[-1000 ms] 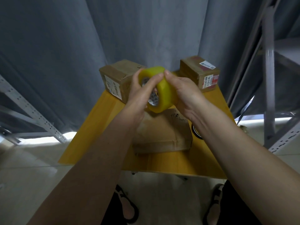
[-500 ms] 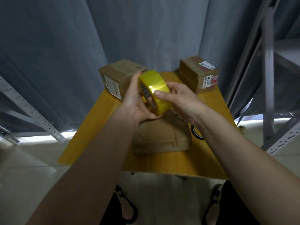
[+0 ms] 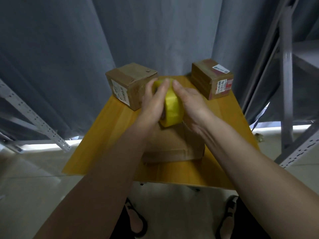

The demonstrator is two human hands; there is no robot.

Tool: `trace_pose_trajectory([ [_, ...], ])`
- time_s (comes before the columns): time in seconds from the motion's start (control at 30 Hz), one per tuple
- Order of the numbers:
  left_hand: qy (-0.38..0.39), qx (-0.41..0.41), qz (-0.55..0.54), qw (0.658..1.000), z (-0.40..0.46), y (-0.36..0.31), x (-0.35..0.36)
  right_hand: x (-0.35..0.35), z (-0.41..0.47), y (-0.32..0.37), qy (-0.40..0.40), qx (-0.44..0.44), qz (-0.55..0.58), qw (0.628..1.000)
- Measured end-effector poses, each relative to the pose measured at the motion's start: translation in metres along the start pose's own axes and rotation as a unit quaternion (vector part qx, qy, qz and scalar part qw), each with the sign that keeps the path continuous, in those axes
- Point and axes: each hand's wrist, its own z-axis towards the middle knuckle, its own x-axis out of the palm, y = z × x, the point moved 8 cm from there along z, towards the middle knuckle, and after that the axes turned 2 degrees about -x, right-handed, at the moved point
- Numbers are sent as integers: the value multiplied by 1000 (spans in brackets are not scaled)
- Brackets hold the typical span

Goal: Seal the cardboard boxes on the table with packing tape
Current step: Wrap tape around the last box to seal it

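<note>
Tape roll (image 3: 172, 109): yellow, stood on edge, held up in the air over the far end of the flat box, not touching the table.
Left hand (image 3: 153, 102): gripped the left side of the roll, fingers curled over its top rim.
Right hand (image 3: 189, 104): gripped the right side of the roll, fingertips up at the top rim, just beside the left fingertips.
Loose end of tape: not seen anywhere on the roll; likely hunted for by feel.
Flat box (image 3: 174, 145): lay in the middle of the table, near the front edge, under the hands; top seam mostly hidden, so sealed or not could not be told.
Left box (image 3: 131, 83): sat at the back left corner, well apart from the hands.
Right box (image 3: 212, 80): sat at the back right corner, white label on top.
Table (image 3: 107, 135): yellow wood, small.
Good way to do this step: turn the roll slowly, rub a nail along the rim, catch the little ridge, peel gently so as not to split the tape.
Watch out: thin tape could tear into strips if pulled too fast.
</note>
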Motion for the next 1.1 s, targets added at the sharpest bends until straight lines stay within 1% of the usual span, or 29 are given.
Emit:
trace_pose_trajectory([
  [0.07,10,-57,-102,993,0,0,4,4,-1,4,39,-25,-26,999],
  [0.1,20,-101,-138,985,-1,2,6,6,-2,6,62,-39,-39,997],
  [0.17,41,-207,-171,962,-3,11,8,9,-3,9,106,-55,-64,991],
  [0.23,76,-262,-184,944,-3,15,9,9,-7,7,139,-51,-88,985],
  [0.3,100,-282,-198,934,-2,18,9,9,-10,5,165,-34,-95,981],
  [0.37,108,-301,-211,924,-5,22,12,8,-12,3,169,-18,-103,980],
  [0.5,94,-317,-220,918,-7,23,14,9,-10,3,112,-26,-112,987],
  [0.57,101,-329,-242,907,-8,23,15,9,-9,4,102,-35,-121,987],
  [0.67,144,-345,-275,886,-12,22,15,8,-9,7,160,-29,-156,974],
  [0.7,155,-344,-285,881,-13,22,15,6,-10,7,176,-22,-163,971],
  [0.77,169,-324,-292,884,-13,22,14,3,-11,6,174,-20,-164,971],
  [0.87,179,-255,-272,910,-8,14,15,5,-12,7,133,-45,-131,981],
  [0.93,161,-204,-247,934,-5,9,12,7,-12,7,102,-46,-88,990],
  [1.0,147,-160,-234,948,-4,7,11,8,-11,10,78,-46,-65,994],
  [1.07,127,-80,-224,963,-1,0,6,10,-11,14,61,-52,-69,994],
  [1.1,108,-25,-192,975,0,-6,1,10,-10,14,50,-49,-66,995],
])
